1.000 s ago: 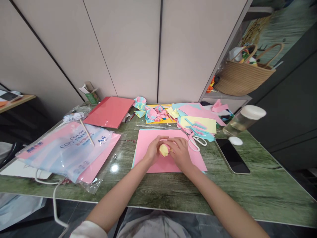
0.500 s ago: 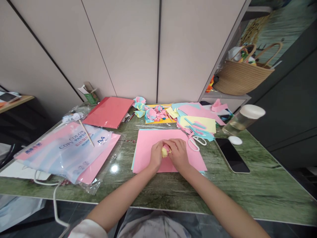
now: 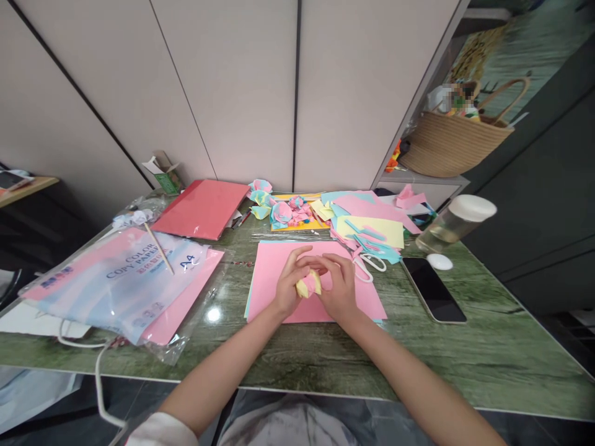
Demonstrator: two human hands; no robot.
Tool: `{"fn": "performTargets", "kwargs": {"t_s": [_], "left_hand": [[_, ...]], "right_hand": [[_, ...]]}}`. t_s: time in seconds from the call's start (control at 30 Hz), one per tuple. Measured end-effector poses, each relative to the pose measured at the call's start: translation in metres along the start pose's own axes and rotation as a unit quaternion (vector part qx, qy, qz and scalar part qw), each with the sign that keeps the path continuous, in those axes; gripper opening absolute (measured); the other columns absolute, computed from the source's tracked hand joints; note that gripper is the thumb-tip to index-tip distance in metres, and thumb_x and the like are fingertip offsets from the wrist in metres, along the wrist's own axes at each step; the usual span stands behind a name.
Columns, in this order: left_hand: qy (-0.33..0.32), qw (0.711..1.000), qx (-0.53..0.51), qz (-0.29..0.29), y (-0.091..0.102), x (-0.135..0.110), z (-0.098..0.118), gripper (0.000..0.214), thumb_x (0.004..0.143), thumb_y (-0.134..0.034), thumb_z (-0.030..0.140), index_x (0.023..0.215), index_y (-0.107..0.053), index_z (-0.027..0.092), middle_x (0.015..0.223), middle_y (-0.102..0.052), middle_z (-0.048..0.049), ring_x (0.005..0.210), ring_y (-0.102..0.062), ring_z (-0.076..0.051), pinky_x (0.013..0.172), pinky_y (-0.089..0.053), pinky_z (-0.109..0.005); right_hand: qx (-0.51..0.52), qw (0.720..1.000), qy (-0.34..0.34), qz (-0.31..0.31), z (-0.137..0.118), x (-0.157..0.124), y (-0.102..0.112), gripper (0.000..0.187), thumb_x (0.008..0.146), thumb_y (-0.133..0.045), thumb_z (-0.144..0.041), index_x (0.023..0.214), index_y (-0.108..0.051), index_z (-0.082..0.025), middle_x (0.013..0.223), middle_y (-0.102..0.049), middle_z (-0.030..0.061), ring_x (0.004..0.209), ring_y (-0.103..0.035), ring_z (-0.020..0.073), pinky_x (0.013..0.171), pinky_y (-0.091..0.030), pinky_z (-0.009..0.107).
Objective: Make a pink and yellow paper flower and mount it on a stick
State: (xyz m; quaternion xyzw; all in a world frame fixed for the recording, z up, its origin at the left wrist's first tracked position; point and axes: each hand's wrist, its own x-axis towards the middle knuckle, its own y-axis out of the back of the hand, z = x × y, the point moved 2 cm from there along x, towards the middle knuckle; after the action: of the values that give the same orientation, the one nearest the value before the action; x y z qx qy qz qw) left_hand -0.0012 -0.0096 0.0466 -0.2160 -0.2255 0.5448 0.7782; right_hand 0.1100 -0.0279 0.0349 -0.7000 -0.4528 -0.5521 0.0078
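We see the yellow-and-pink paper piece [image 3: 308, 285] above the pink sheet [image 3: 267, 291], pinched along its left side by the nearer left hand [image 3: 290, 282], the right hand [image 3: 339, 285] curling alongside, its contact indeterminable.

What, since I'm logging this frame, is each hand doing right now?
Left hand: closed, holding the yellow-and-pink paper piece.
Right hand: fingers curled close by the piece; whether they grip it cannot be told.
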Motion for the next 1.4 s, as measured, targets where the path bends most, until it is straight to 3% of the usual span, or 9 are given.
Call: {"fn": "performTargets", "kwargs": {"t_s": [0.13, 0.3, 0.4, 0.47, 0.63, 0.77, 0.97, 1.4], "left_hand": [[-0.032, 0.999, 0.015, -0.038, -0.001, -0.002, 0.006, 0.045, 0.068, -0.054, 0.025, 0.112, -0.044, 0.021, 0.11, -0.053, -0.0075, 0.103, -0.053, -0.023, 0.091, -0.037, -0.041], [-0.109, 0.986, 0.123, -0.012, 0.001, -0.005, 0.011, 0.032, 0.08, -0.041, 0.035, 0.1, -0.056, 0.015, 0.107, -0.055, -0.0106, 0.106, -0.048, -0.023, 0.094, -0.035, -0.037], [-0.076, 0.978, 0.194, 0.012, 0.001, -0.006, 0.006, 0.037, 0.083, -0.037, 0.038, 0.101, -0.059, 0.014, 0.107, -0.058, -0.0106, 0.1, -0.051, -0.022, 0.086, -0.039, -0.033], [-0.047, 0.981, 0.183, 0.036, 0.001, -0.006, 0.0, 0.037, 0.083, -0.038, 0.037, 0.103, -0.059, 0.015, 0.106, -0.059, -0.0096, 0.094, -0.054, -0.021, 0.08, -0.041, -0.031], [-0.006, 0.997, 0.06, 0.037, 0.005, 0.001, -0.008, 0.031, 0.081, -0.042, 0.031, 0.097, -0.061, 0.012, 0.098, -0.062, -0.0096, 0.094, -0.055, -0.02, 0.083, -0.04, -0.031], [0.022, 0.999, -0.004, 0.05, 0.007, 0.004, -0.01, 0.023, 0.079, -0.047, 0.026, 0.086, -0.064, 0.012, 0.085, -0.063, -0.0065, 0.079, -0.056, -0.016, 0.073, -0.041, -0.026], [0.026, 1.0, -0.001, -0.001, 0.004, 0.002, -0.009, 0.027, 0.079, -0.045, 0.026, 0.083, -0.066, 0.009, 0.081, -0.063, -0.0092, 0.076, -0.057, -0.017, 0.071, -0.041, -0.027], [-0.001, 1.0, 0.007, 0.024, -0.001, -0.002, -0.013, 0.025, 0.079, -0.046, 0.026, 0.081, -0.066, 0.011, 0.082, -0.063, -0.0076, 0.08, -0.057, -0.017, 0.074, -0.041, -0.026]], "right_hand": [[0.04, 0.999, -0.009, -0.009, -0.006, 0.001, 0.001, 0.026, 0.077, -0.057, -0.025, 0.102, -0.058, -0.028, 0.113, -0.046, 0.0068, 0.105, -0.046, 0.0235, 0.085, -0.039, 0.042], [-0.021, 0.998, 0.041, 0.034, -0.001, 0.003, 0.005, 0.018, 0.076, -0.058, -0.021, 0.091, -0.063, -0.029, 0.106, -0.051, 0.005, 0.101, -0.048, 0.0222, 0.085, -0.038, 0.041], [-0.077, 0.994, 0.071, 0.043, 0.002, 0.004, 0.006, 0.021, 0.074, -0.06, -0.018, 0.091, -0.063, -0.031, 0.103, -0.055, 0.0036, 0.1, -0.047, 0.0218, 0.086, -0.035, 0.041], [-0.074, 0.994, 0.071, 0.028, 0.002, 0.004, 0.006, 0.024, 0.075, -0.059, -0.017, 0.094, -0.062, -0.031, 0.103, -0.056, 0.0031, 0.1, -0.046, 0.0216, 0.087, -0.033, 0.041], [0.041, 0.997, 0.003, -0.066, 0.001, 0.005, 0.0, 0.036, 0.076, -0.049, -0.011, 0.107, -0.058, -0.028, 0.11, -0.051, 0.0045, 0.103, -0.044, 0.0208, 0.088, -0.035, 0.039], [0.116, 0.984, -0.082, -0.104, 0.001, 0.005, -0.002, 0.045, 0.07, -0.047, -0.008, 0.11, -0.055, -0.027, 0.112, -0.047, 0.0052, 0.107, -0.042, 0.0214, 0.09, -0.036, 0.04], [0.21, 0.958, -0.157, -0.115, -0.002, 0.006, -0.002, 0.054, 0.064, -0.044, -0.006, 0.114, -0.052, -0.026, 0.108, -0.052, 0.0038, 0.103, -0.045, 0.0205, 0.087, -0.04, 0.037], [0.245, 0.941, -0.212, -0.103, -0.005, 0.004, -0.003, 0.066, 0.06, -0.041, -0.002, 0.121, -0.048, -0.027, 0.102, -0.057, 0.0036, 0.094, -0.05, 0.0183, 0.079, -0.044, 0.033]]}}
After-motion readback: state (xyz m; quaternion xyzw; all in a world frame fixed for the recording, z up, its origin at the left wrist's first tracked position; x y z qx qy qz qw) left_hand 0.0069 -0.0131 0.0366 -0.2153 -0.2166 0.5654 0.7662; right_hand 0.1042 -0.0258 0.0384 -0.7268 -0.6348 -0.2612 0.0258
